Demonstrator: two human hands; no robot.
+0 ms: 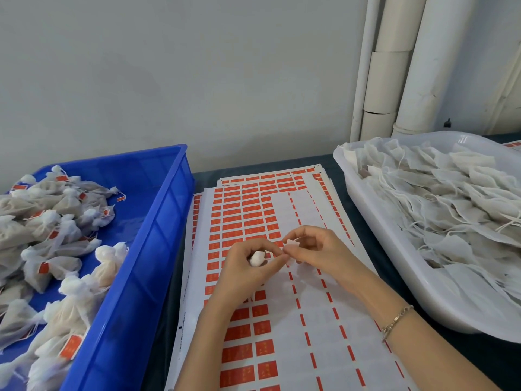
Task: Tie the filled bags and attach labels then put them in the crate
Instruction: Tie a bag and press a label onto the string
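Labelling step: the left hand (248, 268) grips a small tied bag (257, 258) and the right hand (317, 249) pinches a label (292, 245). Next, I think, the label must be pressed on before the bag goes into the blue crate (169, 210).

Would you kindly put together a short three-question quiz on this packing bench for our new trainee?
1. True or false: the blue crate already contains labelled bags.
2. The right hand pinches: A) a small white label; B) scissors; C) a pen.
3. Fill in: the left hand grips a small white ____.

Key: 1 true; 2 A; 3 bag.
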